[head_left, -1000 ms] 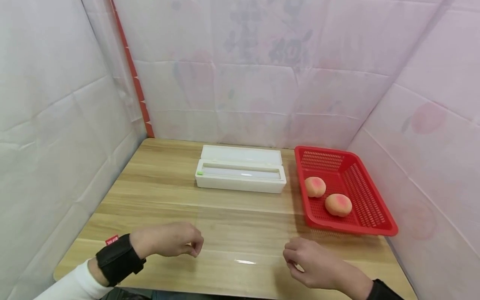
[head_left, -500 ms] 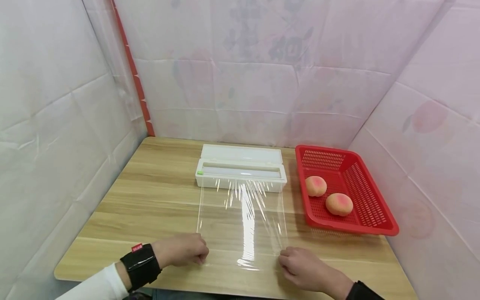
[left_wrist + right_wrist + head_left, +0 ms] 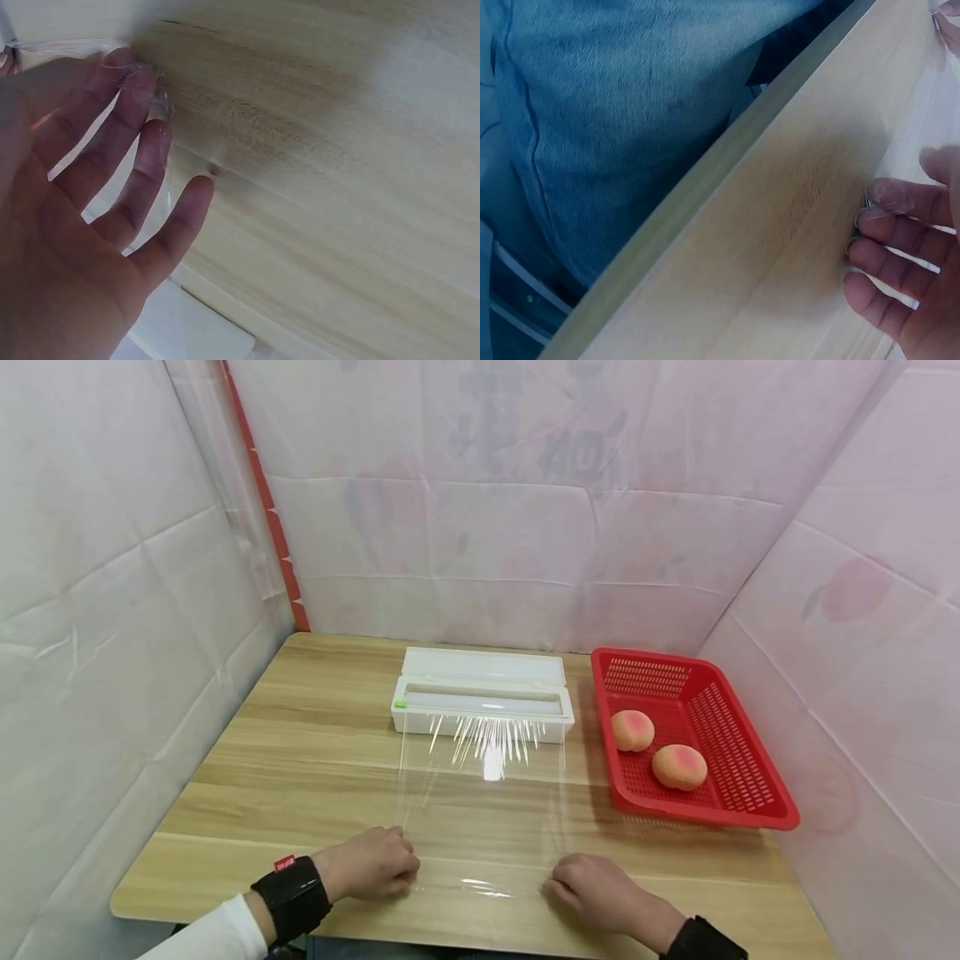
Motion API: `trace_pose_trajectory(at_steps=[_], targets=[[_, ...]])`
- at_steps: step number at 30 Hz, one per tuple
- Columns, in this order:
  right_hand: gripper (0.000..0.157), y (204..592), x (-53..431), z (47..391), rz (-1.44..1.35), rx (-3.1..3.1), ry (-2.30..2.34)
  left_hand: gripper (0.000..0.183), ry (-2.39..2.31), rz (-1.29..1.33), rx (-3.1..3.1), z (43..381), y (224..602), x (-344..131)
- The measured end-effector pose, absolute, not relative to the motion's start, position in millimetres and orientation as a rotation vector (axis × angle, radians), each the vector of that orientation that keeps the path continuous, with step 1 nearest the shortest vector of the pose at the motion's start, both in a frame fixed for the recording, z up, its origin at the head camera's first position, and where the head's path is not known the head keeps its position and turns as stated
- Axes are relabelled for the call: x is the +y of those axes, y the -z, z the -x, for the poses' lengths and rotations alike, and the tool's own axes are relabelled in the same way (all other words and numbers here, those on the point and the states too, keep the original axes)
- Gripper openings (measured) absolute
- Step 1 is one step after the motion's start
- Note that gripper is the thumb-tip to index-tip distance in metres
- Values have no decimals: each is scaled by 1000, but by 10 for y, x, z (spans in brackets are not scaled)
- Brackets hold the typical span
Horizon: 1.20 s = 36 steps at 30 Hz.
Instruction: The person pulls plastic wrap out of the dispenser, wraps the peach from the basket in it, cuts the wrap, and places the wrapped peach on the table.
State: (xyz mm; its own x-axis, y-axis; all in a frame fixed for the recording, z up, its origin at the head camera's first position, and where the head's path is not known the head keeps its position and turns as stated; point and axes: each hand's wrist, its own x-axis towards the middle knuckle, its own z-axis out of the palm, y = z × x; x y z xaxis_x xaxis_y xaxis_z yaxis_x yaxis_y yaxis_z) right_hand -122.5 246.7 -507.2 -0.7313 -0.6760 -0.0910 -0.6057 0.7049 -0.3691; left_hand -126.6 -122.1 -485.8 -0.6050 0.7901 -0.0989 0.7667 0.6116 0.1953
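A clear sheet of plastic wrap (image 3: 480, 835) stretches from the white wrap box (image 3: 480, 727) toward the near table edge. My left hand (image 3: 375, 862) holds its near left corner low over the table; in the left wrist view, crumpled film (image 3: 139, 79) clings round the fingertips. At the near right corner my right hand (image 3: 600, 893) holds the sheet with bent fingers. Film (image 3: 895, 196) wraps over the index and middle fingertips in the right wrist view, where the thumb shows apart from them. The box lid stands open toward the back, and a roll shows inside.
To the right sits a red plastic basket (image 3: 720, 820) with two peaches inside, one peach (image 3: 632, 730) behind the other peach (image 3: 678, 767). White sheeting (image 3: 480, 552) closes off the back and both sides of the wooden table (image 3: 300, 760).
My left hand has moved right and slightly nearer, and my right hand has moved left and slightly down. Glare and creases on the plastic wrap have shifted, now bunched near the box.
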Motion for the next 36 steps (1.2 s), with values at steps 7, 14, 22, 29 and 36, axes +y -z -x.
trace_pose_trajectory(at_steps=[7,14,22,29,36], targets=[[36,5160,2417,1181,899,2865,503,15,-327,-1243,2697,1265,4936,-1216],[28,5180,2426,1139,759,2858,554,27,-367,-1196,2815,1234,5007,-1199],[29,5186,2490,1119,648,2790,562,29,-244,-1047,2932,1194,5089,-1145],[38,5185,2571,1085,635,2823,486,38,-193,-971,2955,1152,5107,-1108],[42,5147,2609,1075,620,2785,497,42,-149,-965,2965,1156,5132,-1085]])
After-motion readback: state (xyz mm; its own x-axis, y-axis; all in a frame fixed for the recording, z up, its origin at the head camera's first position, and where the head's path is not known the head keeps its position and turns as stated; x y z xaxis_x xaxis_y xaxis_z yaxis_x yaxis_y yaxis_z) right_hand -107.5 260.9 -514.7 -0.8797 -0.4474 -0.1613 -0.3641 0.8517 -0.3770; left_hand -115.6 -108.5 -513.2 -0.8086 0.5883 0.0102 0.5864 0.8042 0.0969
